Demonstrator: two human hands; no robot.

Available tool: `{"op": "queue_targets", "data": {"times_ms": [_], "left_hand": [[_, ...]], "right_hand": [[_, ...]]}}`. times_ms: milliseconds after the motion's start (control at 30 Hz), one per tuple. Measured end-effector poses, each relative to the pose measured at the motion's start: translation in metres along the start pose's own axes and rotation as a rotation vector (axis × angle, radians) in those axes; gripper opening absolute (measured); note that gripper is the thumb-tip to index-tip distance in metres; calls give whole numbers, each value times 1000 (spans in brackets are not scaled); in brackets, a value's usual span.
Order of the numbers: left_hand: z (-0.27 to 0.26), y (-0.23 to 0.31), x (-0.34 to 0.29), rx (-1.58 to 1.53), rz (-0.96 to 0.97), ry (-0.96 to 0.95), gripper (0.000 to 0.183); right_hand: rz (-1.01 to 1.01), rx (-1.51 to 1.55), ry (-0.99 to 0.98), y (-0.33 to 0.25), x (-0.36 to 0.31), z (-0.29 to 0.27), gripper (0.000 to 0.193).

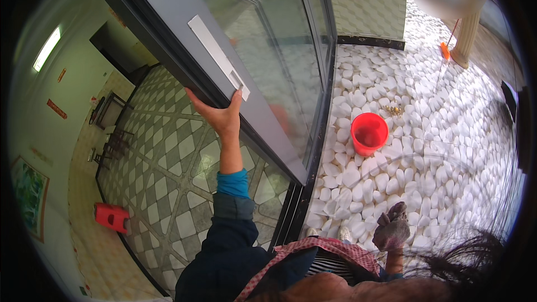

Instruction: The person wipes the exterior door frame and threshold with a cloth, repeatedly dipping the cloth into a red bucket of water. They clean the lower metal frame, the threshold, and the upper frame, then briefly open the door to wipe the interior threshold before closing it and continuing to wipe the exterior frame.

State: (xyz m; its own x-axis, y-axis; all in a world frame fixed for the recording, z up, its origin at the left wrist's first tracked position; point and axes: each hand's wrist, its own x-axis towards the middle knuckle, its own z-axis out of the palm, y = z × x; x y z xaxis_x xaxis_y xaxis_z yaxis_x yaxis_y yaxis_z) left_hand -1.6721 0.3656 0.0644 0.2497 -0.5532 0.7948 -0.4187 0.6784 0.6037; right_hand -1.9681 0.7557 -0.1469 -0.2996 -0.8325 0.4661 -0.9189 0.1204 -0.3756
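Note:
My left hand (221, 114) is closed around the edge of a grey-framed glass sliding door (254, 112). The thumb presses on the frame's face at the lower end of a pale handle plate (218, 59), while the other fingers reach round the far side of the edge. Low on the right, my right hand (393, 250) holds a crumpled greyish-purple rag (391, 229), which hides most of its fingers. The rag is apart from the door, over white pebble-patterned floor. A red bucket (369, 134) stands on that floor, beyond the rag; what is inside looks dark.
A black door track (288, 218) divides the pebble floor (425, 162) from a grey-and-white tiled room (173, 173). Inside are a red plastic stool (112, 217) and dark furniture (112, 109) along the wall. An orange broom (444, 50) stands by a column (465, 42), near a blurred shape.

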Motion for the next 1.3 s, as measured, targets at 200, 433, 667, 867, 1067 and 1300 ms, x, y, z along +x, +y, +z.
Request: {"op": "queue_targets", "data": {"times_ms": [200,433,667,867,1067,1300], "left_hand": [[-2,5,-1,-23,1,24,112],[-21,15,-8,-31,47,2,109],[-42,24,-14,-98,23,-11,109],[-71,37,-25,-70,-66,-3,108],[-100,49,-35,-38,-106,7,110],[-150,63,-51,93,-25,-12,112]], "right_hand": [[353,308,-82,17,-30,9,19],[-1,-206,5,24,-28,17,29],[383,885,-222,37,-23,51,21],[717,2382,-539,24,6,53,53],[802,2044,-671,-29,97,54,54],[363,1317,-775,-111,168,76,43]]}}
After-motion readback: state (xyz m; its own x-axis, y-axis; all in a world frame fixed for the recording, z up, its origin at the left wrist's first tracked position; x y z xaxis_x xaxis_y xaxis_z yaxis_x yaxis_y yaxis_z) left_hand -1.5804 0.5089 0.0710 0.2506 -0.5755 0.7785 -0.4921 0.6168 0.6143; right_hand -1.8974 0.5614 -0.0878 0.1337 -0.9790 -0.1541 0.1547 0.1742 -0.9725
